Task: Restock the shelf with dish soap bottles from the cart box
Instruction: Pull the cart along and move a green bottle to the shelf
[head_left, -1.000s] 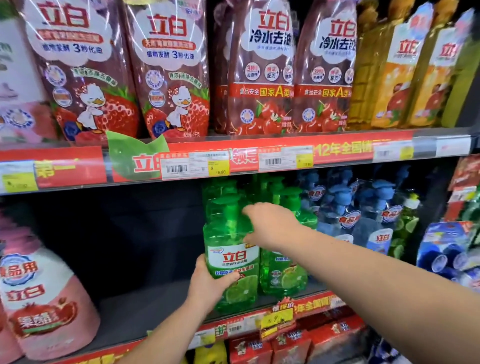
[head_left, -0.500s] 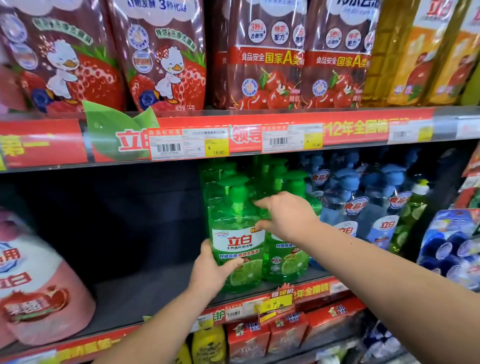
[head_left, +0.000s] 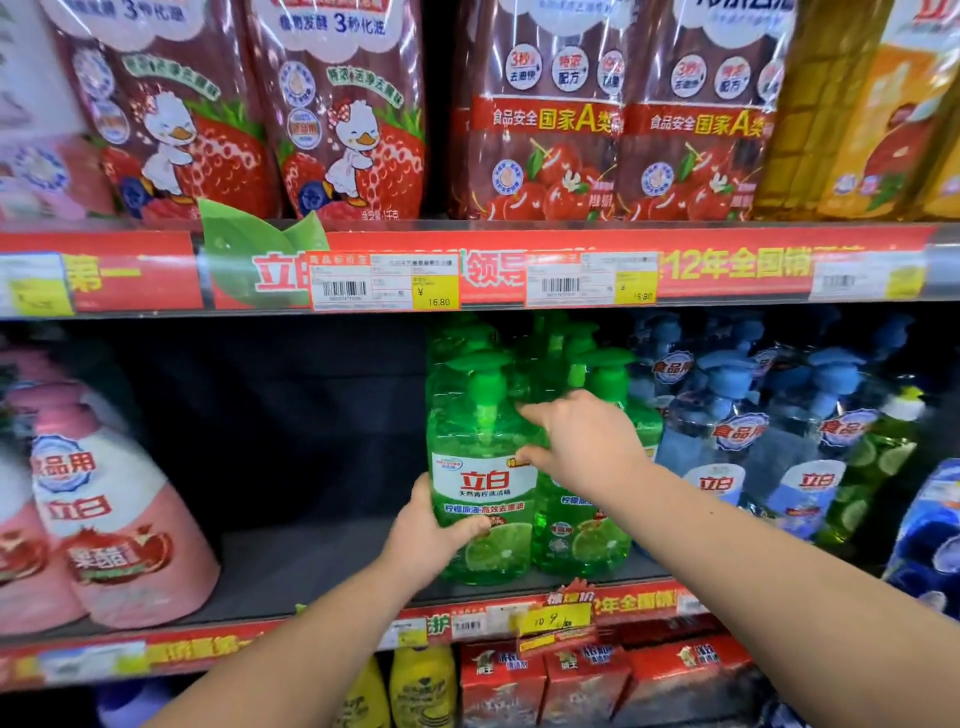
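A supermarket shelving unit fills the view, and its dark grey middle shelf (head_left: 291, 566) has a red price strip along the front edge. On the upper shelf (head_left: 727, 228) stand tall glossy dark red refill pouches printed with strawberries and a cartoon duck (head_left: 332, 119), more dark red pouches printed with cherries (head_left: 545, 119), and orange-yellow packs (head_left: 857, 104) at the far right. On the middle shelf, squat pink plastic bottles (head_left: 109, 519) stand at the left, well apart from the rest. A crowd of clear blue pump bottles (head_left: 727, 441) stands at the right. Between them, near the front edge, a clear green plastic pump bottle of dish soap (head_left: 483, 467) stands upright with its white and green label facing out, touching a matching green pump bottle (head_left: 582, 535) on its right; more green pumps show behind. The left hand (head_left: 426, 535) grips the front bottle low down, thumb across the lime picture and fingers wrapped round its left side. The right hand (head_left: 587, 447) pinches the same bottle's right shoulder between forefinger and thumb. White and yellow price tags (head_left: 384, 283) hang on the upper rail. Small red cartons (head_left: 582, 675) and yellow bottles (head_left: 421, 686) sit on the shelf below.
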